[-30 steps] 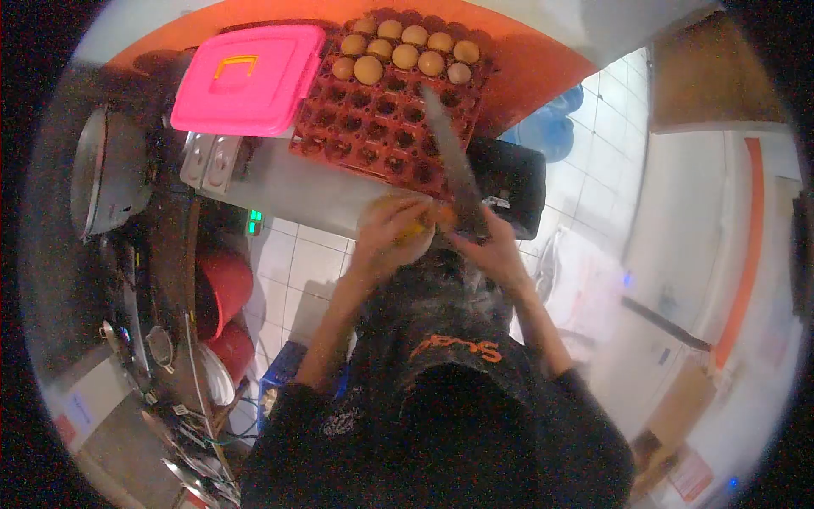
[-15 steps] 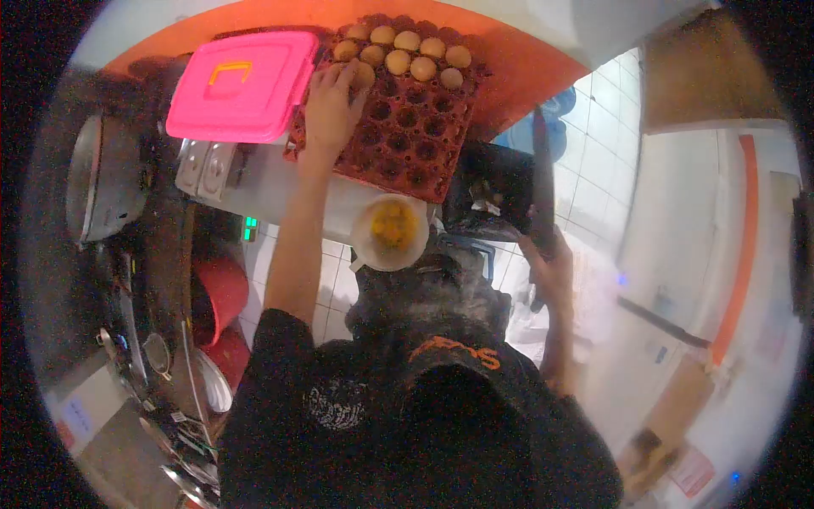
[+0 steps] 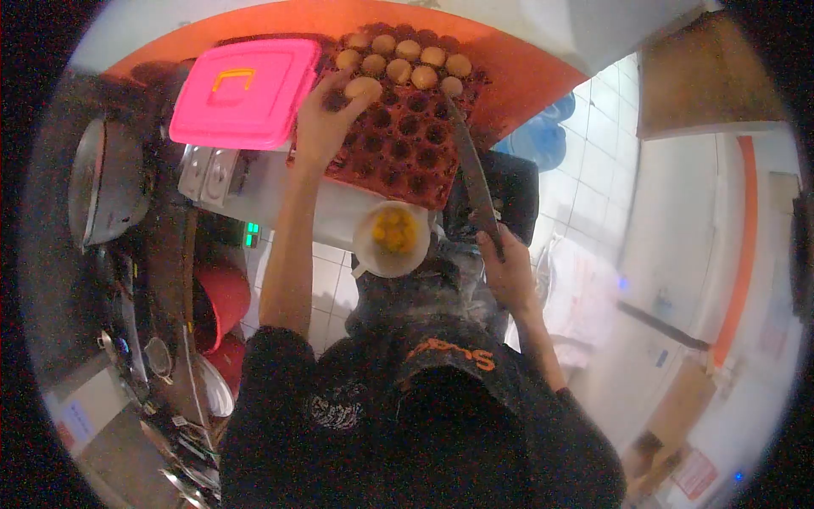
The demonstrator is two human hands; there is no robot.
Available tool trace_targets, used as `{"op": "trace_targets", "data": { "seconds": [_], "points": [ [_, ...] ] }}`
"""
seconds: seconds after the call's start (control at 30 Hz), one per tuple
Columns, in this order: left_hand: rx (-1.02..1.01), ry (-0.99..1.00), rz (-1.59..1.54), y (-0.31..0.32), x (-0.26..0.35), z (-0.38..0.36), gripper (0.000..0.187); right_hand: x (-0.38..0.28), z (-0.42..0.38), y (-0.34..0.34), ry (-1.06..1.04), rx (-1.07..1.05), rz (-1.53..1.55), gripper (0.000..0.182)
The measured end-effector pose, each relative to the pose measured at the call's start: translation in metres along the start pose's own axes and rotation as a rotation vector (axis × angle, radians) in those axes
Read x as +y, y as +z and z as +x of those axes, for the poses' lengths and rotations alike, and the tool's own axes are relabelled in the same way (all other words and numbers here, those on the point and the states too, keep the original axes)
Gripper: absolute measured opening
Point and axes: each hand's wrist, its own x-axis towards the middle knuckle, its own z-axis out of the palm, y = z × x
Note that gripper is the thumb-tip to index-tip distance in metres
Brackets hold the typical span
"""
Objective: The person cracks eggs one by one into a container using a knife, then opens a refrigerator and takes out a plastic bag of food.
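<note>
Left hand, upper centre: fingers curl round egg; light grip suits. Right hand, centre: fingers wrap knife.

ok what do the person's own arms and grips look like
Short black fabric sleeves end near the elbows, leaving both forearms uncovered. The left grip and right grip are ungloved human hands; small details are too grainy to tell.
</note>
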Motion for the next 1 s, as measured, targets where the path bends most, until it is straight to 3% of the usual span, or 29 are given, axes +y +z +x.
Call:
{"op": "trace_targets", "data": {
  "seconds": [0.07,0.17,0.3,0.37,0.47,0.57,0.67,0.73,0.83,1.0],
  "points": [
    [0.011,-0.097,-0.28,-0.005,0.025,-0.044,0.045,-0.022,-0.006,-0.001,0.106,-0.074,-0.042,0.027],
    [0.006,-0.285,-0.508,0.006,0.032,-0.13,0.041,-0.044,-0.016,0.008,0.082,-0.183,-0.081,0.027],
    [0.086,-0.522,-0.712,0.033,0.01,-0.217,0.041,-0.006,-0.024,0.03,-0.114,-0.328,-0.153,0.031],
    [0.136,-0.647,-0.708,0.035,0.025,-0.231,0.042,0.004,-0.023,0.031,-0.247,-0.411,-0.18,0.034],
    [0.182,-0.709,-0.757,0.035,0.038,-0.244,0.042,-0.011,-0.027,0.023,-0.078,-0.551,-0.277,0.037],
    [0.181,-0.788,-0.777,0.03,0.038,-0.248,0.042,-0.006,-0.023,0.03,-0.156,-0.6,-0.285,0.04],
    [0.154,-0.858,-0.714,0.024,0.034,-0.248,0.042,-0.02,-0.017,0.032,-0.017,-0.663,-0.411,0.041],
    [0.133,-0.9,-0.667,0.021,0.039,-0.249,0.042,-0.012,-0.023,0.03,-0.04,-0.68,-0.317,0.04],
    [0.199,-0.927,-0.802,0.03,0.024,-0.254,0.04,-0.005,-0.026,0.031,-0.032,-0.592,-0.254,0.04],
    [0.053,-0.823,-0.737,0.025,0.026,-0.246,0.042,-0.016,0.0,0.034,-0.15,-0.466,-0.134,0.047]
  ]
}}
